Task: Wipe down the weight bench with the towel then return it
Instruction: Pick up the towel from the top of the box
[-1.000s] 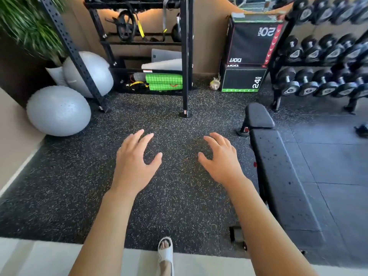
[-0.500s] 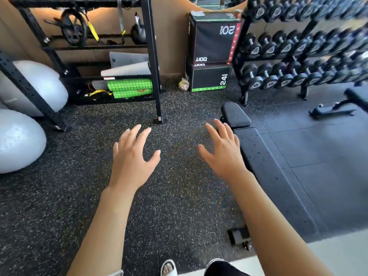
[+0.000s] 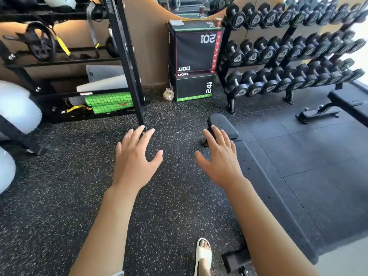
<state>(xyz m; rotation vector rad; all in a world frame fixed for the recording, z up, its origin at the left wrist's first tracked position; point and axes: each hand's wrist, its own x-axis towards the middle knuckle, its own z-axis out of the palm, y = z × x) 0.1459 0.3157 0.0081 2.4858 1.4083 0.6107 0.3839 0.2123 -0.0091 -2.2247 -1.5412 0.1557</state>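
Bright daylight enters from the far right beyond the right hand (image 3: pixel 220 158), washing the upper right corner to white and laying a sheen on the dumbbell rack (image 3: pixel 294 56). The hands are evenly lit and fairly sharp. Left of the left hand (image 3: pixel 135 162), the shelving (image 3: pixel 59 62) is smeared with blur. Straight lines bow toward the edges.

Left hand (image 3: pixel 135 162) outstretched, right hand (image 3: pixel 221 160) outstretched, fingers spread

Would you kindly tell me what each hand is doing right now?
Left hand: open, fingers spread, holding nothing.
Right hand: open, fingers spread, holding nothing.
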